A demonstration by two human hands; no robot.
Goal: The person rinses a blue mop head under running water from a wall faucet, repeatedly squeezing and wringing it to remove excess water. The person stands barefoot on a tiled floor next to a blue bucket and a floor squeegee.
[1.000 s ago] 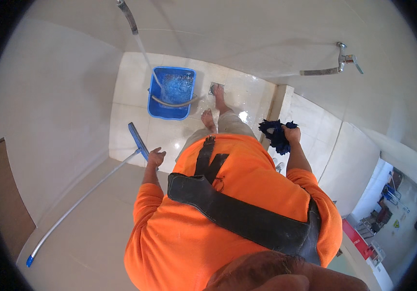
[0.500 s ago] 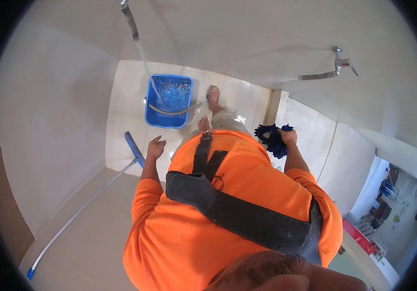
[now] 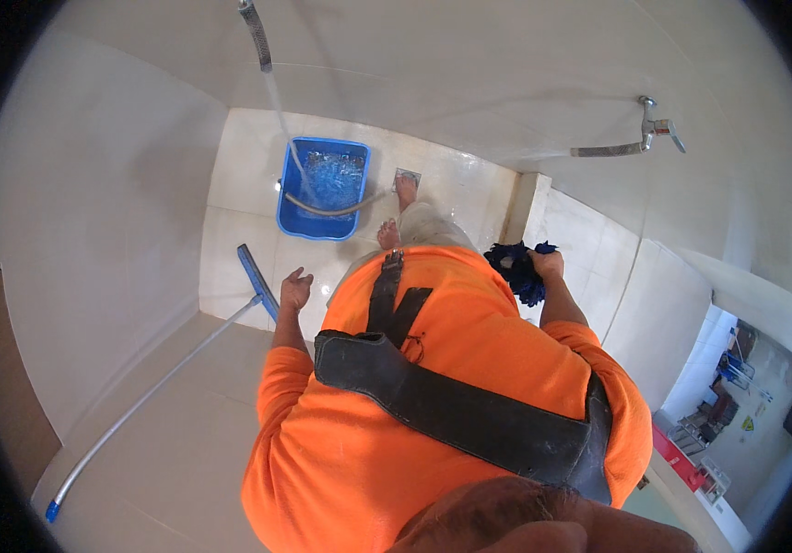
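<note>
My right hand (image 3: 549,264) is closed around a shaggy dark blue mop head (image 3: 514,269), held out at my right side. A pale patch shows in the middle of its strands. My left hand (image 3: 295,289) hangs in the air on the other side, fingers apart and nothing in it. Nearest to it is a floor squeegee with a blue blade (image 3: 258,279), lying beyond the hand. In front of my feet stands a blue tub (image 3: 282,214), and water from a short tap hose (image 3: 256,37) pours into it. A bent grey hose (image 3: 327,213) lies across the tub.
The squeegee's long handle (image 3: 152,396) runs back over the floor on my left. A square floor drain (image 3: 412,172) sits by my foot. A low ledge (image 3: 527,207) stands at right. Another tap (image 3: 658,127) with a hose juts from the wall.
My forward foot has shifted, and more of the floor drain shows beside it. The left arm has moved slightly. Water keeps running into the tub, and the mop head stays in my right hand.
</note>
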